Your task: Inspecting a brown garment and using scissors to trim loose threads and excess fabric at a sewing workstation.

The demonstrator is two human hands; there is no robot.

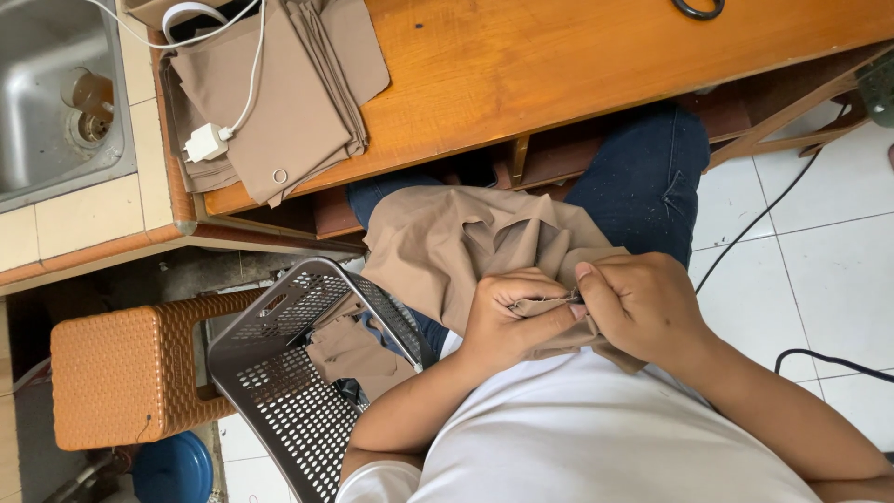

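Observation:
A tan piece of fabric (456,247) lies bunched on my lap over dark blue jeans. My left hand (510,317) pinches a folded edge of this fabric, fingers closed on it. My right hand (638,303) meets it from the right, thumb and fingers gripping the same edge together with a small thin metal item that I cannot make out clearly. Both hands touch each other just in front of my white shirt.
A wooden table (559,65) holds a stack of folded tan cloth (289,93) with a white charger and cable (207,142) on it. A grey perforated basket (298,373) with cloth pieces stands at my left, beside a brown woven stool (130,373). A steel sink (56,93) sits far left. Black cables cross the tiled floor (819,270).

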